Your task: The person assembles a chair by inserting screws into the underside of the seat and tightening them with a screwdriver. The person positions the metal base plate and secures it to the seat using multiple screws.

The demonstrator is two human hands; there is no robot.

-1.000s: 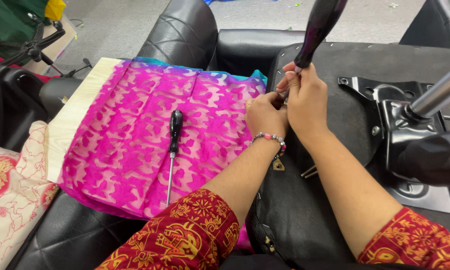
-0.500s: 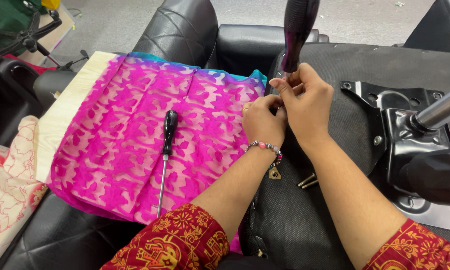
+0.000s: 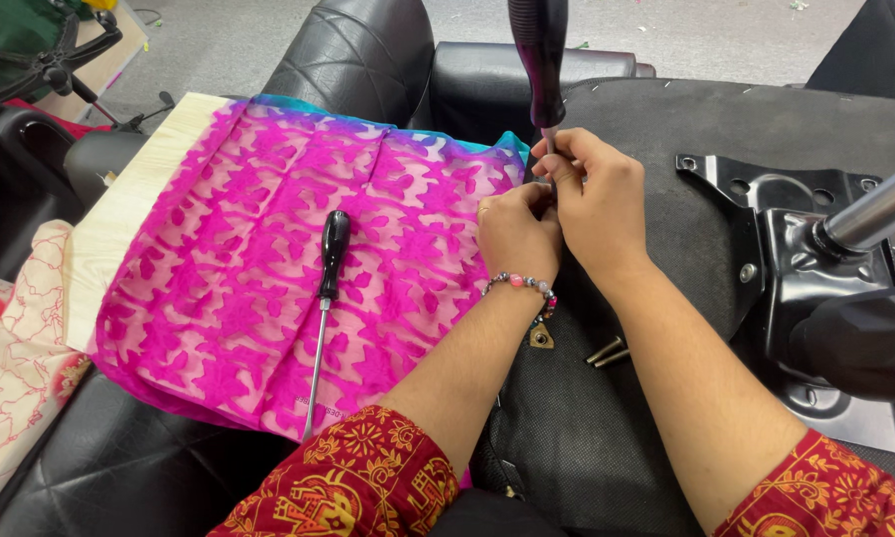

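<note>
1. Head view: the left hand (image 3: 515, 231) and the right hand (image 3: 595, 204) are pressed close together over the black underside of a chair seat (image 3: 626, 149).
2. A tall screwdriver with a black handle (image 3: 539, 55) stands upright between the hands. Its thin metal shaft goes down into the fingers.
3. The right hand's grip is closed around the shaft, with the fingers pinched on it. The left hand's grip is curled shut just beside it, touching the right hand. I cannot tell if the left fingers touch the shaft too.
4. The left wrist wears a bead bracelet (image 3: 527, 283). Both arms have red sleeves with yellow patterns.
5. Two small bolts (image 3: 607, 351) lie on the seat, near the right forearm.
6. A second screwdriver (image 3: 326, 298) lies flat on a pink patterned cloth (image 3: 219, 288), well apart from the hands, to their left.
7. The pink cloth lies over a pale wooden board (image 3: 119, 209).
8. A black metal plate (image 3: 776, 219) with holes sits on the seat at the right, and a shiny metal pole (image 3: 875, 211) rises from it.
</note>
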